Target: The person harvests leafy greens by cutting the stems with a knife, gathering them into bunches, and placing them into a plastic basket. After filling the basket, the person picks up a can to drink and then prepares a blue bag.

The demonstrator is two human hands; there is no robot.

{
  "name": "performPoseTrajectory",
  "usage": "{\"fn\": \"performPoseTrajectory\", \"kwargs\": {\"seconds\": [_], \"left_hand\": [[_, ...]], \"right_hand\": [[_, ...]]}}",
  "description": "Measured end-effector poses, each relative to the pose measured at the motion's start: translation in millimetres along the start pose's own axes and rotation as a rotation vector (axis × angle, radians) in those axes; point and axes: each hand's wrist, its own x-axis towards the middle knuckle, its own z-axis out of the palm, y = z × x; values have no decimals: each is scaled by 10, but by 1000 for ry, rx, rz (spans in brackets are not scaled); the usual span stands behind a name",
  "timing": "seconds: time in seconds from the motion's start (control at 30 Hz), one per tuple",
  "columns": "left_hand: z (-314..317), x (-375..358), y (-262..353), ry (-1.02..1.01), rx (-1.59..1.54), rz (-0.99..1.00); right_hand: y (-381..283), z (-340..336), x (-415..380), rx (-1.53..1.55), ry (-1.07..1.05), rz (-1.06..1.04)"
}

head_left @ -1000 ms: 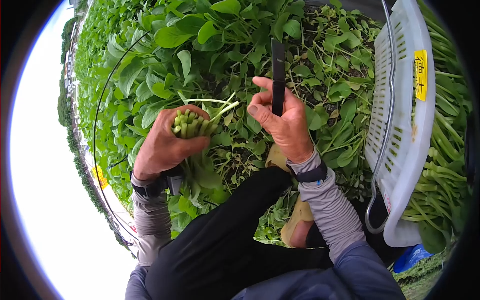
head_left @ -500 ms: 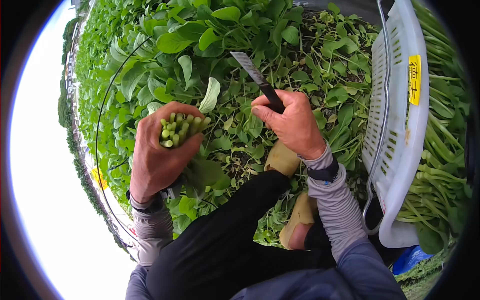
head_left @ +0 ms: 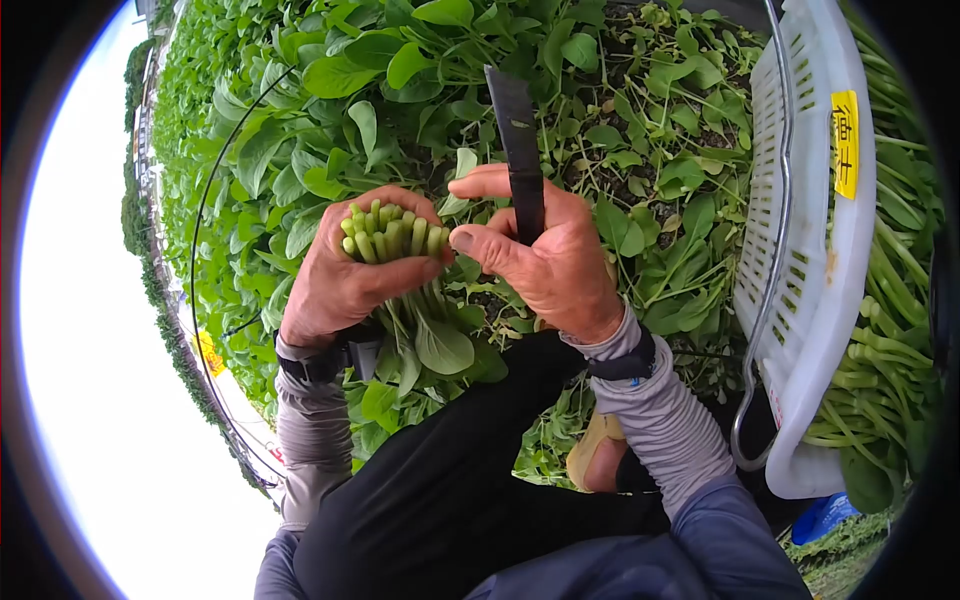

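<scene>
My left hand (head_left: 350, 265) is wrapped around a bunch of leafy greens (head_left: 395, 235). The pale cut stem ends point up toward me, and leaves hang below the fist. Close on its right, my right hand (head_left: 555, 265) keeps a dark flat-bladed knife (head_left: 516, 135) in its curled fingers, blade pointing away from me. The thumb and forefinger of that hand reach out toward the bunch, with the thumb tip right at the outermost stems. Part of the knife's handle is hidden in the palm.
At the right stands a white slatted crate (head_left: 800, 250) with a wire handle (head_left: 765, 330) and a yellow label (head_left: 845, 145), full of cut greens (head_left: 880, 340). Growing leafy plants (head_left: 270, 150) spread ahead and left. Loose leaves (head_left: 680, 180) litter the soil before the crate.
Both hands have come together, the left moving right with the bunch and the right moving left. The knife has swung more upright, and the right thumb and forefinger have spread toward the stems.
</scene>
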Motion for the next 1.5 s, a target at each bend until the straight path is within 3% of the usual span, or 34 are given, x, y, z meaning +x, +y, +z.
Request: {"fn": "performPoseTrajectory", "kwargs": {"seconds": [0.07,0.2,0.27,0.33,0.47,0.53,0.6,0.67,0.73,0.77,0.87,0.93,1.0,1.03,1.07,1.13,1.27,1.33,1.47,1.5], "left_hand": [[-9,-20,-116,-62,-317,30],[-67,-47,-238,-192,-456,75],[-100,-77,-219,-196,-463,37],[-157,-101,-278,-212,-413,-14],[-302,-253,-294,-99,-388,6],[-381,-294,-293,-70,-309,42],[-368,-341,-73,108,260,-89],[-334,-209,-107,106,385,-83],[-278,19,-301,184,774,34],[-264,132,-427,204,771,50],[-361,503,-990,235,886,61],[-446,682,-1287,220,994,-138],[-423,763,-1560,283,1033,-90],[-418,778,-1630,341,1072,-43],[-412,774,-1635,338,1074,-44],[-387,748,-1638,405,1038,-34],[-401,669,-1671,413,1014,-116],[-403,624,-1745,409,898,54],[-351,518,-1679,417,862,-40],[-346,494,-1717,423,879,-50]], "right_hand": [[108,-75,59,33,-7,-58],[305,-113,120,256,-246,133],[443,-72,149,73,-278,28],[519,-69,113,97,-245,83],[687,-137,59,-286,-72,304],[859,-144,-4,-430,-33,385],[1118,-81,-158,-679,243,-142],[1081,18,-139,-680,212,-42],[1185,115,-93,-597,84,-17],[1220,137,-41,-556,-25,111],[1439,314,154,-640,-20,128],[1600,390,336,-656,-41,105],[1818,505,503,-746,14,-52],[1891,540,610,-707,-22,7],[1876,576,707,-705,-21,9],[1899,645,854,-543,-143,335],[1940,676,615,-470,-162,314],[1880,591,365,-464,-173,326],[1763,450,126,-454,-201,374],[1733,467,165,-497,-159,295]]}}
